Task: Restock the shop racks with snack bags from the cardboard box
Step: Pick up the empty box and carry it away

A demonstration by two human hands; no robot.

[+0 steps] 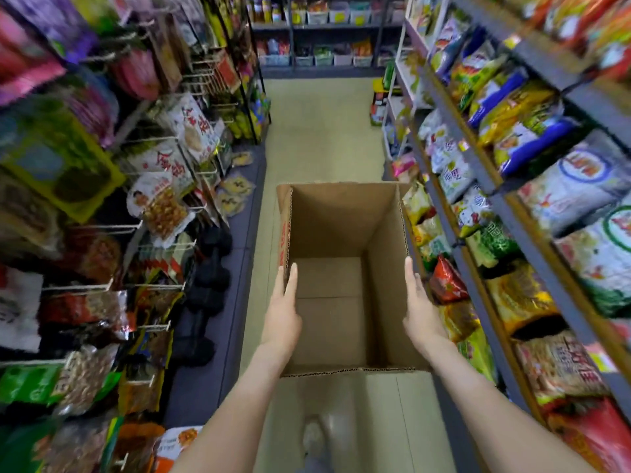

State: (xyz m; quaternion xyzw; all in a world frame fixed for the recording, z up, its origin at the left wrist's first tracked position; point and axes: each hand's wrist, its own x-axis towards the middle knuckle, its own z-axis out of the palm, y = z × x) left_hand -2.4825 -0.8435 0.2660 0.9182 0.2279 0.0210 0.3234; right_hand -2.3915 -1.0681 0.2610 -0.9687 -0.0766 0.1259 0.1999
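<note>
Head view shows the open brown cardboard box (327, 233) in the aisle, between the wire peg rack (112, 228) and the grey metal shelves (478, 165); its inside looks empty. The left hand (283, 312) and the right hand (421, 312) press flat on its two side walls, fingers (292, 278) straight and not curled. To carry it well, I judge both hands should squeeze evenly and hold the box level, away from the hanging snack bags (160, 206).
</note>
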